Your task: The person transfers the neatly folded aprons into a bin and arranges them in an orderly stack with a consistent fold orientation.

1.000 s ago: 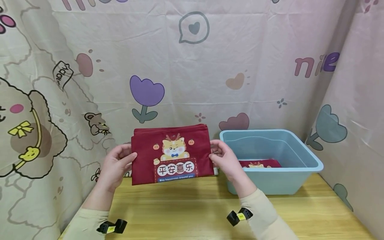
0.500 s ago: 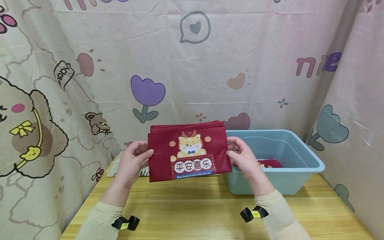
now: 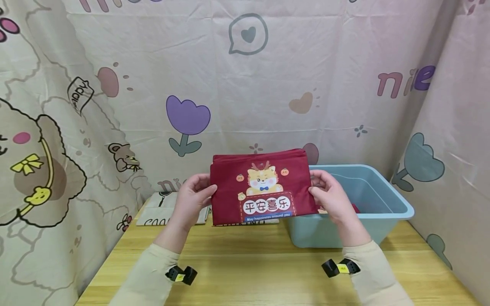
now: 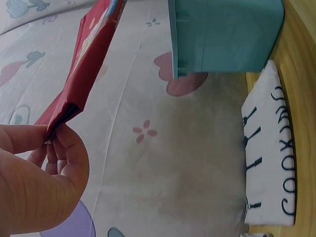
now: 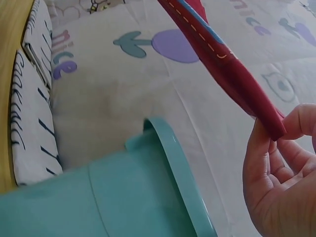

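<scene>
A folded dark red cloth (image 3: 264, 187) with a cartoon animal, Chinese characters and "May happiness around you" is held up in the air, printed face toward me. My left hand (image 3: 193, 199) pinches its left edge between thumb and fingers. On the opposite edge, my right hand (image 3: 332, 195) pinches the fabric the same way. The left wrist view shows the cloth (image 4: 84, 74) side-on, its layers folded together at the fingertips. In the right wrist view its other end (image 5: 247, 89) sits between thumb and fingers. The right hand overlaps the blue-green tub (image 3: 383, 216) behind it.
More red printed fabric (image 3: 356, 208) lies inside the tub, mostly hidden by my right hand. Two folded white cloths with black lettering, one at the left (image 3: 151, 212) and one partly behind the red cloth (image 3: 268, 221), lie along the wooden table's (image 3: 245, 263) back edge. A patterned curtain (image 3: 245, 93) hangs behind.
Both hands have carried the red cloth rightward and slightly up, in front of the tub's left end. The white cloths at the back have come into sight behind it.
</scene>
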Available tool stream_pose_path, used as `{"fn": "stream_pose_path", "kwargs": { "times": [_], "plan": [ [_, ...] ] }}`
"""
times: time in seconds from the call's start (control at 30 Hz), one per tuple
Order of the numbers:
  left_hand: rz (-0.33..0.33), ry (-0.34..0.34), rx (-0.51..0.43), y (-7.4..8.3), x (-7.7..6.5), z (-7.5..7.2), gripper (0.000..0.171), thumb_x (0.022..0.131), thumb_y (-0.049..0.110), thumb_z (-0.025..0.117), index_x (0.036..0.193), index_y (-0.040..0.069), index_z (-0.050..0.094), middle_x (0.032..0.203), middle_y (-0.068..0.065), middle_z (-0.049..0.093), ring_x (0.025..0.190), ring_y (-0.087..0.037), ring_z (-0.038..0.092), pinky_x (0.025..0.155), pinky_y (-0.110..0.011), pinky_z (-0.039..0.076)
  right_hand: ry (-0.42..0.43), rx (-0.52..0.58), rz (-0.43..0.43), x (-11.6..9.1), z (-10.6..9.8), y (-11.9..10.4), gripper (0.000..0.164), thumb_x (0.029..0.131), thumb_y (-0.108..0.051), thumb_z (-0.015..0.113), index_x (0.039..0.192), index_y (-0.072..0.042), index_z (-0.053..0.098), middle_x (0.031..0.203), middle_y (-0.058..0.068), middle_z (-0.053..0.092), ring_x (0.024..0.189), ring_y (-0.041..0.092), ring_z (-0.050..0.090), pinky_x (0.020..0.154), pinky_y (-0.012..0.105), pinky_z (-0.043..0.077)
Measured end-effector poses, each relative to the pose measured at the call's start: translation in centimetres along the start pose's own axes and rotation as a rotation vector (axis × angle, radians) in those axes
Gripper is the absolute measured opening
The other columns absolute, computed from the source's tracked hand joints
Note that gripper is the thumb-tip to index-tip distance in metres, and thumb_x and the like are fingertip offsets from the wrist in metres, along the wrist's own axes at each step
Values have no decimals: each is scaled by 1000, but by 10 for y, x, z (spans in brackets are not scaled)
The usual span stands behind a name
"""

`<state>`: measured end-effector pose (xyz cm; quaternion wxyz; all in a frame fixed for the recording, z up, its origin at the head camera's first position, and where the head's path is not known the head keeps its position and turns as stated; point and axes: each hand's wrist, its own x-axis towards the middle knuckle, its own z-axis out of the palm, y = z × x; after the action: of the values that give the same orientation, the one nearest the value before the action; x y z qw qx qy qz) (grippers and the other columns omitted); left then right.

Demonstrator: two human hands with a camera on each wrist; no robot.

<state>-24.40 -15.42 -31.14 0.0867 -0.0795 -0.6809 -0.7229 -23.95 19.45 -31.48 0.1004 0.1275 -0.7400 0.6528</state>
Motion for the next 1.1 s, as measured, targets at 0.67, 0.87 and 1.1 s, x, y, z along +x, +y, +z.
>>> {"fn": "stream_pose_path", "kwargs": {
  "times": [0.67,0.87,1.1],
  "plan": [
    [8,-62,-45,-4,24,64,27,92,-4,64,118,-1,61,100,-12,59,87,-21,59,67,-32,57,81,-171,-4,-6,-59,5,43,98,-2,51,139,5,42,100,4,53,84,9,57,67,26,57],
    [-3,-77,-51,-5,28,84,26,91,-3,66,116,0,63,98,-11,59,85,-21,59,66,-32,57,102,-250,-19,-5,-77,3,43,98,-4,51,140,5,42,100,2,53,84,9,56,67,25,57],
    [-33,-108,-93,-5,34,108,26,90,-3,66,116,-1,62,97,-11,59,83,-20,59,66,-33,58,95,-313,-10,-2,-103,-1,41,100,-5,50,138,7,42,97,1,52,84,10,53,66,24,57]
  ]
}}
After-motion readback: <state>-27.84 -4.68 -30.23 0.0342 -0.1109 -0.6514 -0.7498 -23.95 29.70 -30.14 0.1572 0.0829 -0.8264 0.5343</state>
